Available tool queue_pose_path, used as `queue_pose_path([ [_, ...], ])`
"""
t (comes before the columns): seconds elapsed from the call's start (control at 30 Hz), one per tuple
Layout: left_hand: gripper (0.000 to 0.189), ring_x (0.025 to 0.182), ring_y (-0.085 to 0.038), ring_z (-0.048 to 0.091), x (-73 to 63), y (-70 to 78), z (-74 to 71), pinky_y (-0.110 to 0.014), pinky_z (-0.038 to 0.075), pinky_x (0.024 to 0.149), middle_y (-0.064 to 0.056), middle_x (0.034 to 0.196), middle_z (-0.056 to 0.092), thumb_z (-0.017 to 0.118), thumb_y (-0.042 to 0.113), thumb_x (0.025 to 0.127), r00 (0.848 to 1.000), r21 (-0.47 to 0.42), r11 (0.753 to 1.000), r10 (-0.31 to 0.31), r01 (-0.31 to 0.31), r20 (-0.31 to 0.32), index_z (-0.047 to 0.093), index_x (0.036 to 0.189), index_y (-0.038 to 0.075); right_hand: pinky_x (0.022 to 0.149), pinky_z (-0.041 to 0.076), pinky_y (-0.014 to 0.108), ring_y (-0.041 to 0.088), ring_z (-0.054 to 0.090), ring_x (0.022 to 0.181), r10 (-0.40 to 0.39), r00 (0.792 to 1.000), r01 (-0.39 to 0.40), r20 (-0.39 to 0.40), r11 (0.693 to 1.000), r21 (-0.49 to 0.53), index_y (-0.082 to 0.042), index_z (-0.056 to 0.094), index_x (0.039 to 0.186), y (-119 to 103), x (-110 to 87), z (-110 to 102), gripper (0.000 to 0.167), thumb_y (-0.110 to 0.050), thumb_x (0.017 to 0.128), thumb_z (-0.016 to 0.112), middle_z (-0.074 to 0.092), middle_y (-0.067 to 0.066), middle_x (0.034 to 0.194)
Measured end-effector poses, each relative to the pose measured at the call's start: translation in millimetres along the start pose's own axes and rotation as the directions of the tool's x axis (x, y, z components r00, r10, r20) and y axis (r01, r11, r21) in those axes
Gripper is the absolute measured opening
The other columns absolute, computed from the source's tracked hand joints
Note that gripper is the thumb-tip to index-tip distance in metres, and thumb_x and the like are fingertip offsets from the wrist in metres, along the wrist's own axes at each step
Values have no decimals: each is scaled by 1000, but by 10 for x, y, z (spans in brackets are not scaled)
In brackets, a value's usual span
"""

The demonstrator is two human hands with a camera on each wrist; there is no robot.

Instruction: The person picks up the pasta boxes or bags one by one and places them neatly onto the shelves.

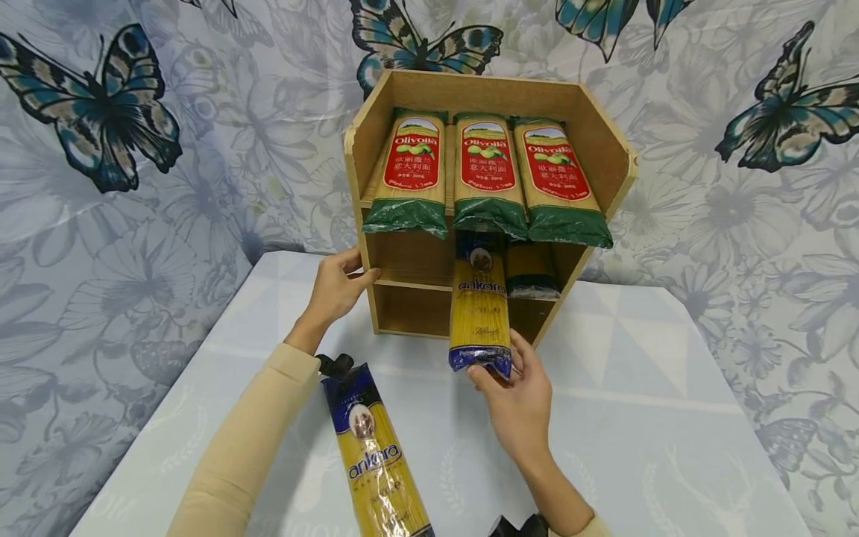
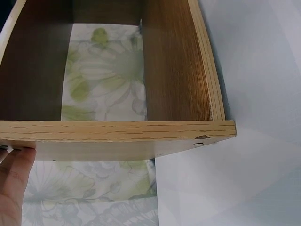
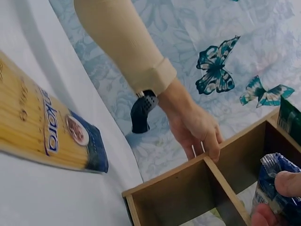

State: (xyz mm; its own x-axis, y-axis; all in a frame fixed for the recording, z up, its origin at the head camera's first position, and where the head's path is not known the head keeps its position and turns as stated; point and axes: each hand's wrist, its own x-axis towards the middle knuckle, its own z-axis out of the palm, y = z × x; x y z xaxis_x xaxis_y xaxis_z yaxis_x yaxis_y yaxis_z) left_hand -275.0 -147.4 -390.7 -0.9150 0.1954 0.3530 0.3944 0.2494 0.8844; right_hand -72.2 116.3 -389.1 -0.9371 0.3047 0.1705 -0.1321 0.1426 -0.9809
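Observation:
A small wooden shelf (image 1: 412,309) with tiers stands on the table. My left hand (image 1: 338,287) grips its left side panel, thumb at the front edge; the left wrist view shows fingers (image 2: 18,172) against the panel's outer face. My right hand (image 1: 526,399) pinches the lower blue end of a yellow-and-blue Ankara spaghetti pack (image 1: 479,306). That pack's far end reaches into the middle tier, while its near end juts out past the front. Beside it in the middle tier lies another pack with a dark end (image 1: 532,280). A second Ankara spaghetti pack (image 1: 382,470) lies on the table near my left forearm.
Three Olivoila spaghetti packs, left (image 1: 412,160), middle (image 1: 488,160) and right (image 1: 558,164), lie side by side on the top tier, their green ends overhanging the front. Behind the table (image 1: 637,388) hangs a floral cloth with butterflies (image 1: 101,104).

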Motion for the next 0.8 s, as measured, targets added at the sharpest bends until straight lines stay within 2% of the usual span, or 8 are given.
queue_pose_path([
  [0.23,49,122,-30,63,-2,-17,3,-47,54,99,-15,133,65,74,7,94,1000,-3,1000,4,-4,0,62,141,7,68,62,33,24,71,85,0,1000,0,-14,1000,-6,-7,43,151,45,304,45,74,-8,88,81,66,10,120],
  [0.37,50,122,-29,63,1,-14,16,-47,55,99,-14,132,66,74,7,94,1000,-1,1000,10,-10,0,62,142,8,68,63,35,23,71,88,-6,1000,6,-18,1000,5,-5,41,152,62,468,61,75,-8,88,81,66,10,119],
  [0.47,51,122,-28,64,-1,-9,30,-46,55,98,-13,132,66,74,7,94,1000,5,1000,6,-6,1,61,143,9,66,62,33,23,71,89,-1,1000,1,-27,1000,-3,-5,43,151,63,528,55,76,-9,87,82,66,11,119],
  [0.63,51,120,-29,64,2,-11,37,-42,56,97,-15,130,67,74,5,94,1000,7,1000,7,-7,-5,60,143,6,66,60,25,22,69,88,-2,998,-2,-67,998,-60,-9,49,146,67,461,28,68,-13,87,83,66,8,119],
  [0.8,51,119,-30,65,6,-31,26,-38,57,95,-17,129,67,73,3,94,1000,9,1000,12,-12,-12,60,142,3,66,57,22,19,68,81,-81,988,70,-135,994,-83,-8,56,133,94,254,18,54,-8,86,83,68,8,114],
])
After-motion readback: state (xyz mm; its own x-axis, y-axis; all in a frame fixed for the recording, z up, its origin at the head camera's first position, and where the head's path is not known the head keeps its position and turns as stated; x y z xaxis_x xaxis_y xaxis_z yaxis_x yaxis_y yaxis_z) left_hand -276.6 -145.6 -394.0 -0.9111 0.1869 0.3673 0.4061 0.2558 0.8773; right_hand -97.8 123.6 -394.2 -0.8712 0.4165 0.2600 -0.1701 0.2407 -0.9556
